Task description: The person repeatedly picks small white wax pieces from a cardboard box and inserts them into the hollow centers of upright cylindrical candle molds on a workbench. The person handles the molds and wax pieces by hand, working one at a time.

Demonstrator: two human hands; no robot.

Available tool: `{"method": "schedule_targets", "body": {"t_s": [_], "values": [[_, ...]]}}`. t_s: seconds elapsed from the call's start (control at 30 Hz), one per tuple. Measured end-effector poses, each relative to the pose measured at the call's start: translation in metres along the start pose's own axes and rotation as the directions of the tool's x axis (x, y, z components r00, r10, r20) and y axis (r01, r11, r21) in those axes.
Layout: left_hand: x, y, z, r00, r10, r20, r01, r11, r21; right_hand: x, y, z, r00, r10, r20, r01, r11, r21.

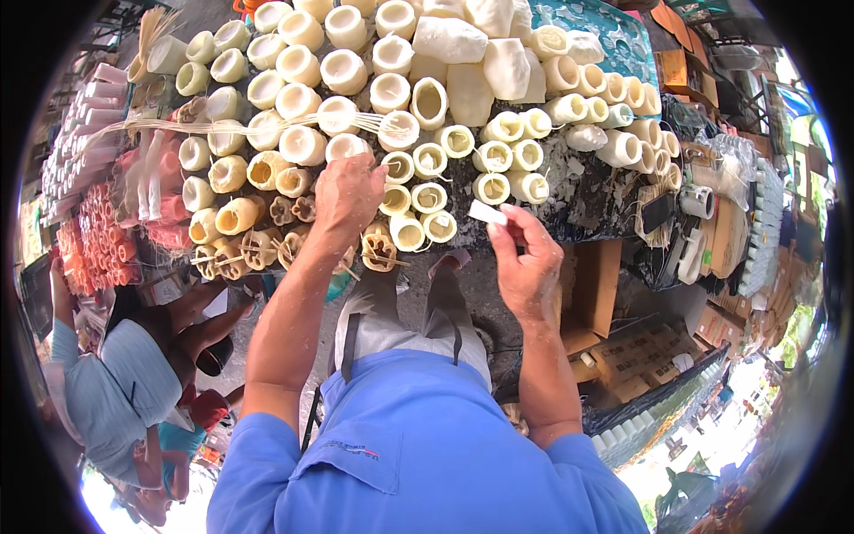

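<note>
The table is the landmark: a dark, wax-spattered top crowded with pale, hollowed wax cylinders, most of them cream or yellowish, lying on their sides or standing with the open end up.

The left hand reaches over the near edge of the table, fingers curled downward and together onto a cream wax cylinder in the middle rows; whether they actually grip it cannot be told. The right hand hovers just off the table's near edge, thumb and forefinger pinched on a small white flat piece, the other fingers loosely bent.

At the table's left end lie pink and red rolls and, beyond them, a bank of small orange-red cylinders. A bundle of thin pale sticks stands at the far left corner. Under the table's right part sit brown cardboard boxes, plain-sided, with more flattened ones lower right. To the right of the table are stacked clear plastic packs. Another person in a light blue shirt is below the table's left end.
</note>
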State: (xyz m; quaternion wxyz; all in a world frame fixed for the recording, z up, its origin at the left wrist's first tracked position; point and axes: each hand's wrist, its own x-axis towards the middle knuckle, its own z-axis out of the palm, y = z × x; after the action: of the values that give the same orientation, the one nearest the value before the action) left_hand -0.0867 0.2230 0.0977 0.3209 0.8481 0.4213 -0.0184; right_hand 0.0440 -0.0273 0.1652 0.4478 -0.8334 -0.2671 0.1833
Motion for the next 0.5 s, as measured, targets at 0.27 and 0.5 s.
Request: {"method": "schedule_targets", "body": {"t_s": [0.27, 0.5], "values": [[0.009, 0.005, 0.013, 0.997, 0.042, 0.061, -0.045, 0.997, 0.057, 0.039, -0.023, 0.044, 0.976, -0.216, -0.004, 0.216, 0.976, -0.027], [0.007, 0.003, 0.006, 1.0, 0.006, 0.028, -0.006, 1.0, -0.02, 0.049, -0.013, 0.068, 0.969, -0.243, 0.032, 0.245, 0.965, -0.09]]}}
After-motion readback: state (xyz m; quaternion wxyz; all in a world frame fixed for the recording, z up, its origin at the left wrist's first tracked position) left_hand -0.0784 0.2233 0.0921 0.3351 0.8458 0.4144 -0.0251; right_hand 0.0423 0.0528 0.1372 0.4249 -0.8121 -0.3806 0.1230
